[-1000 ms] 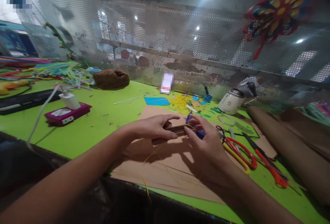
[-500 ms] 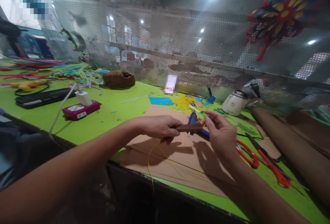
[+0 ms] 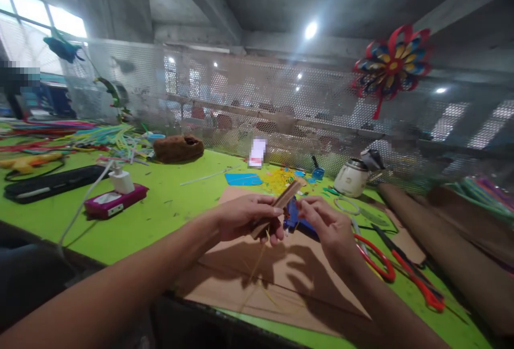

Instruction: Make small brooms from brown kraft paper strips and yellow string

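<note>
My left hand [image 3: 251, 218] is closed round a narrow brown folded strip [image 3: 287, 195], which tilts up to the right. Yellow strands [image 3: 260, 263] hang below that hand over a brown sheet [image 3: 225, 282]. To the right, my right hand [image 3: 325, 223] has its thumb and fingertips pinched together close to the strip; whatever lies between them is too small to make out. A blue tool [image 3: 295, 215], perhaps a glue gun, lies behind and between the hands, partly hidden.
Red-handled scissors [image 3: 417, 279] and a brown roll [image 3: 437, 247] lie at the right. Behind are yellow scraps [image 3: 279, 180], a blue piece [image 3: 243, 179], and a white pot [image 3: 350, 177]. A purple power strip [image 3: 116, 200] and a brown pouch [image 3: 179, 149] lie left.
The strip has swung from nearly level to steeply tilted in my left hand. My right hand has moved slightly away from its end. The camera view has tipped upward.
</note>
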A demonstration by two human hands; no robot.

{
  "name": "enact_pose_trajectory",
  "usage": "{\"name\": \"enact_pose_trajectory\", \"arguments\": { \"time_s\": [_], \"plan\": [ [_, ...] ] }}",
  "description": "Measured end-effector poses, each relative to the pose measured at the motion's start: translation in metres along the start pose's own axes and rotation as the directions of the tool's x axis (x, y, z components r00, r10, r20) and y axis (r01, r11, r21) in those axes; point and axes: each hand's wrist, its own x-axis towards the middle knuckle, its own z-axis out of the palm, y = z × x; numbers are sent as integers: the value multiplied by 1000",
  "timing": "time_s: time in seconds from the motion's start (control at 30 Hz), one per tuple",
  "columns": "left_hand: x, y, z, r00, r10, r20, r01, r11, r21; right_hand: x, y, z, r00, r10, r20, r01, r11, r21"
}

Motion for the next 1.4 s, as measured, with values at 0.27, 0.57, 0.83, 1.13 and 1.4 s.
{"name": "enact_pose_trajectory", "arguments": {
  "time_s": [0.27,0.57,0.83,1.13,1.4],
  "plan": [
    [38,-24,7,999,33,-28,-35,997,-69,-3,15,14,937,336,94,-349,904,247],
    [32,-41,7,980,13,200,57,939,-338,-4,12,15,879,412,239,-474,703,530],
    [28,-36,2,997,64,37,-62,996,-63,-5,9,18,815,505,284,-571,616,542],
    [29,-31,-7,990,34,-136,-15,990,138,-1,19,21,878,447,168,-478,830,289],
    [26,-29,-7,959,101,-266,-78,992,96,-8,-7,6,982,-151,-113,111,947,-303]
  ]
}}
